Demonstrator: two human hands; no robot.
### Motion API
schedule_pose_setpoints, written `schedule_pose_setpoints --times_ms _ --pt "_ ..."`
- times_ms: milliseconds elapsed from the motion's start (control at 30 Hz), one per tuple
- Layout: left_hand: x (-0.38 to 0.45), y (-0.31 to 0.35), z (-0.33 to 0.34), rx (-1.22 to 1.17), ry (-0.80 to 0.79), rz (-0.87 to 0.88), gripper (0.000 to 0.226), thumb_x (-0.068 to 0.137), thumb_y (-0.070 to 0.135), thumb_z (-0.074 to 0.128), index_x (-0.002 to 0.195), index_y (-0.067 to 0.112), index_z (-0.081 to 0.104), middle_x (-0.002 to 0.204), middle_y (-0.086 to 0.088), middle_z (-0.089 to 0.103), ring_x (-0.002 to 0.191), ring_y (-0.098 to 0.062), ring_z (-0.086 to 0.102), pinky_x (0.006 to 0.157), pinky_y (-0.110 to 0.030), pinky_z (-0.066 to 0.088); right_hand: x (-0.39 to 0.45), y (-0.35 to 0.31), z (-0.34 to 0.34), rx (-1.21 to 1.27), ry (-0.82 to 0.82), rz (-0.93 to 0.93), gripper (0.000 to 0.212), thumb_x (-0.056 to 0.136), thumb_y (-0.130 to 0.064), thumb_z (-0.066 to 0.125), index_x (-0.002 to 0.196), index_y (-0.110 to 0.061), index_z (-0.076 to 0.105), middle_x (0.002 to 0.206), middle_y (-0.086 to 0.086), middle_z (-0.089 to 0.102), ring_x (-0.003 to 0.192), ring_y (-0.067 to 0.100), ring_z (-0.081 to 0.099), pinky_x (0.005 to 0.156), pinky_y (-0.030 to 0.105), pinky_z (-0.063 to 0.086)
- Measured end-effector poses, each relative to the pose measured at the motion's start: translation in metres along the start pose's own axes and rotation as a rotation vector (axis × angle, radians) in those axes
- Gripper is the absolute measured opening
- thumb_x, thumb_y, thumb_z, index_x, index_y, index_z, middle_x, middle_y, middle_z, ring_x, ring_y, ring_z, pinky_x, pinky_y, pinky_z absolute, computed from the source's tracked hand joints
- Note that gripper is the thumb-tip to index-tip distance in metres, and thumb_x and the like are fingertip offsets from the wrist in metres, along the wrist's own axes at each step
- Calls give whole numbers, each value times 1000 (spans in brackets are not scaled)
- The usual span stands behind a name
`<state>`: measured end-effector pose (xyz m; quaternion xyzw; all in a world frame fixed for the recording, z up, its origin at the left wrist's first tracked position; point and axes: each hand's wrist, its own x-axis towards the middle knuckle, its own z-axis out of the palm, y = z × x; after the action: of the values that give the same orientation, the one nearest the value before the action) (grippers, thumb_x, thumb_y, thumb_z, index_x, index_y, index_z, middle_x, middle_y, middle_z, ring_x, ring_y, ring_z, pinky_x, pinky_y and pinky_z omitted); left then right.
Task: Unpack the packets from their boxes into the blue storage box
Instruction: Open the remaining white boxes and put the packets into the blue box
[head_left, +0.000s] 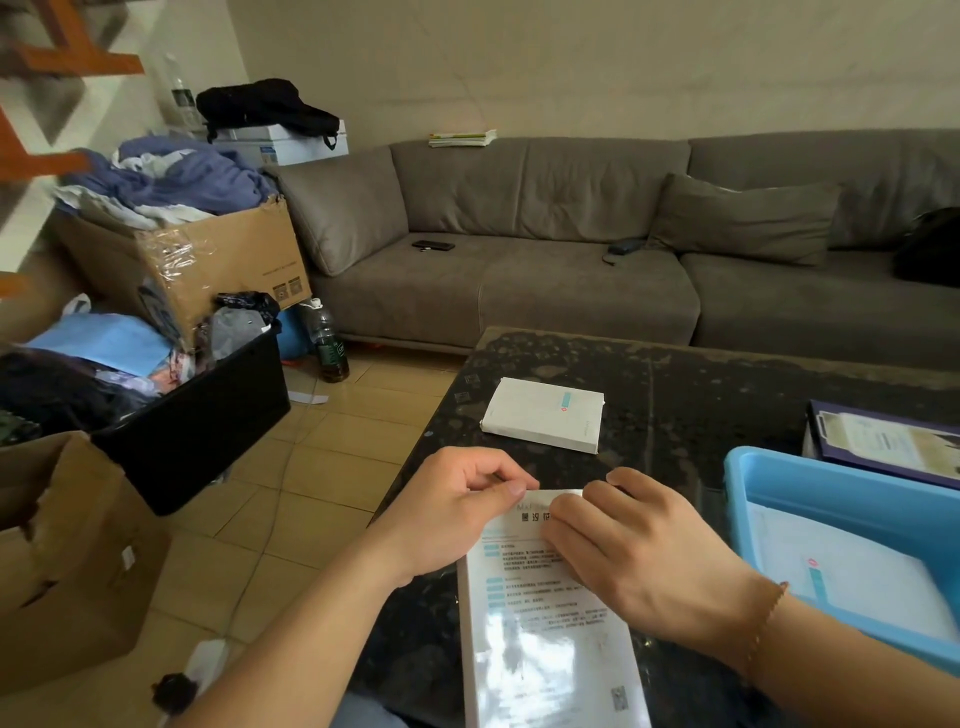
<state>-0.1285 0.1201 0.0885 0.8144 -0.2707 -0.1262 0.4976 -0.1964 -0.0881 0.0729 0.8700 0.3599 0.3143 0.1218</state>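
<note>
While both hands work at its far end, a long white box (550, 623) with printed text on its upper face lies low in the centre of the frame, on the near part of a dark speckled table (675, 395). The left hand (457, 514) has its fingers curled, thumb and forefinger pinching the box's top left corner; the right hand (628, 551), a thin bracelet at its wrist, has its fingers bent over the top right corner, pressing or pinching there, though whether a flap is lifted cannot be told. A second white box (545, 415) lies flat on the table just above the hands, apart from them. At the lower right edge sits the blue storage box (737, 483), with white packets (852, 577) lying flat inside. Behind it, a clipboard (883, 441) rests at the right edge. A grey sofa (545, 249) spans the upper frame.
</note>
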Motion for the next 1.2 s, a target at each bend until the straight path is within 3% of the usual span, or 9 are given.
schedule_pose_setpoints --times_ms 200,533,833,967,1067,1133,1200 --pt "0 2 3 -3 -49 28 18 99 21 57 104 18 74 94 5 74 89 -13 71 79 -28 58 3 6 0 54 -81 56 15 94 -23 52 96 -13 62 87 3 58 57 19 47 51 35 47" --pt "-3 -7 11 151 -86 37 14 96 28 61 101 28 75 98 19 73 98 1 67 85 -24 56 12 19 -8 140 -18 237 24 94 -24 41 86 -16 62 81 -1 59 51 14 48 40 26 38" --pt "2 -3 14 115 21 91 19 98 24 57 104 24 75 97 14 73 95 -5 68 86 -27 56 2 -1 -2 62 -168 9 12 90 -25 56 92 -13 59 81 3 54 54 19 44 42 33 40" --pt "2 -4 23 57 102 54 19 97 22 59 103 24 77 95 15 73 93 -1 67 83 -18 54 2 -7 0 2 -194 -16 9 94 -21 50 95 -14 55 85 3 55 60 19 45 46 31 35" --pt "2 -7 28 -17 167 4 12 92 28 66 98 27 77 92 15 74 90 -3 68 79 -18 55 -4 -8 -4 -1 -152 -91 15 94 -16 48 90 -19 62 84 0 57 65 19 48 47 32 41" --pt "2 -7 28 -123 225 -54 8 84 29 75 92 26 77 89 11 75 85 -8 71 75 -24 57 -7 -7 -7 133 -39 28 11 92 -19 54 87 -21 63 86 -3 60 72 20 53 55 33 46" --pt "3 -7 26 -230 246 -100 13 79 24 81 91 22 76 86 5 76 80 -13 73 70 -25 57 -3 -4 -10 374 125 447 14 91 -32 57 101 -23 63 102 -10 60 91 15 56 73 29 52"
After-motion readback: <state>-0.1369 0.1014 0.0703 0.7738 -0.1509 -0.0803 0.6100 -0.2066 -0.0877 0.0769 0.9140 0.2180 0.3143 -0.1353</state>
